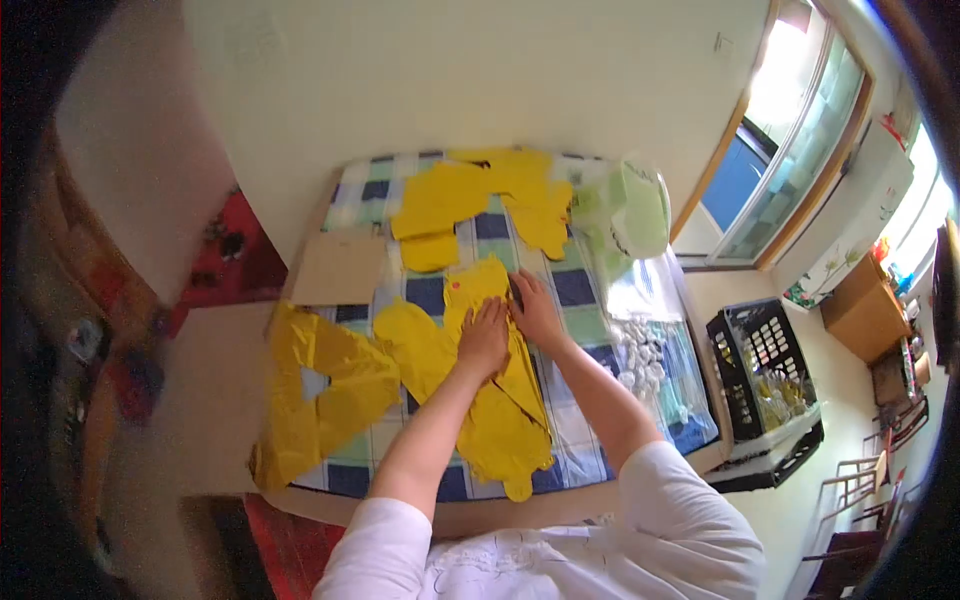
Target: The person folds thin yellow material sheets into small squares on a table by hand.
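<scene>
A yellow garment-like piece (505, 435), thin and partly folded, lies in the middle of the checked cloth with a small red spot near its top. My left hand (485, 335) rests flat on its upper part, fingers stretched out. Along the piece's right edge is my right hand (537, 308), its fingers extended and touching the edge or the cloth just beside it. Whether anything is under the right fingertips is hidden. Another yellow piece (440, 200) spreads across the far side of the table. On the left lies a shinier, see-through yellow sheet (340, 395).
A blue, green and white checked cloth (350, 450) covers the table. At the left is a cardboard piece (335, 268); at the right are a pale green plastic bag (635, 210) and small clear-wrapped items (640, 360). A black crate (765, 350) stands beyond the right edge.
</scene>
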Tool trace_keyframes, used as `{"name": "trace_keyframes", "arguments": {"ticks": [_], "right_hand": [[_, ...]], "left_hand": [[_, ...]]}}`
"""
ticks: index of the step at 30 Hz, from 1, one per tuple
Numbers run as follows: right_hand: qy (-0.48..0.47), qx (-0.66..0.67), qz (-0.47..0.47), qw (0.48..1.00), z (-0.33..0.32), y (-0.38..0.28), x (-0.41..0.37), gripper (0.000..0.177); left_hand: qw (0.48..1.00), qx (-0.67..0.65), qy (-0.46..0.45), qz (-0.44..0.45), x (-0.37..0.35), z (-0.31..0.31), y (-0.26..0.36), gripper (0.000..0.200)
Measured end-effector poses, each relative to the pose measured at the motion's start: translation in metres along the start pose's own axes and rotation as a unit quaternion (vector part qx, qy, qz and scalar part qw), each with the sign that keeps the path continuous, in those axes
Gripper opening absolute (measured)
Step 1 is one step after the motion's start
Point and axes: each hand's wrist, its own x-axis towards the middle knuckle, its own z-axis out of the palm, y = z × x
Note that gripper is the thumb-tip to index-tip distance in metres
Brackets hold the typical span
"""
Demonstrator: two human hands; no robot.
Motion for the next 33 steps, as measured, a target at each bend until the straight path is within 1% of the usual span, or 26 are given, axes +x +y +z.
{"name": "trace_keyframes", "arguments": {"ticks": [3, 6, 9, 13, 18, 21, 25, 28, 29, 32, 33], "right_hand": [[-0.027, -0.001, -0.036, 0.999, -0.012, -0.004, -0.023, 0.057], [-0.076, -0.032, -0.058, 0.995, -0.027, -0.001, -0.048, 0.060], [-0.138, -0.067, -0.043, 0.987, -0.042, -0.009, -0.071, 0.065], [-0.200, -0.074, -0.041, 0.976, -0.062, -0.019, -0.094, 0.074], [-0.273, -0.086, -0.024, 0.958, -0.099, -0.046, -0.109, 0.090], [-0.295, -0.089, -0.042, 0.950, -0.109, -0.052, -0.130, 0.100], [-0.329, -0.084, -0.037, 0.940, -0.126, -0.065, -0.156, 0.107], [-0.347, -0.090, -0.045, 0.932, -0.139, -0.075, -0.171, 0.108], [-0.366, -0.101, -0.040, 0.924, -0.145, -0.083, -0.168, 0.106], [-0.356, -0.002, -0.029, 0.934, -0.147, -0.089, -0.155, 0.084], [-0.315, 0.003, -0.026, 0.949, -0.142, -0.085, -0.152, 0.076]], "left_hand": [[1.000, -0.015, -0.005, -0.009, 0.003, 0.006, -0.004, 0.045], [1.000, -0.022, -0.008, -0.003, 0.002, -0.001, -0.003, 0.044], [1.000, -0.014, -0.027, -0.009, 0.003, -0.004, -0.002, 0.045], [1.000, -0.009, 0.021, 0.018, 0.002, 0.000, -0.005, 0.041], [1.000, 0.004, 0.000, 0.011, 0.002, 0.000, -0.004, 0.043], [1.000, 0.010, -0.007, 0.009, 0.003, 0.002, -0.005, 0.043], [1.000, 0.012, -0.019, 0.004, 0.004, 0.002, -0.005, 0.043], [1.000, -0.005, -0.010, 0.002, 0.004, 0.003, -0.005, 0.043], [1.000, -0.003, -0.010, 0.004, 0.004, 0.002, -0.005, 0.043], [1.000, 0.002, -0.014, 0.007, 0.004, 0.003, -0.005, 0.043], [1.000, 0.000, -0.017, 0.005, 0.004, 0.003, -0.005, 0.043]]}}
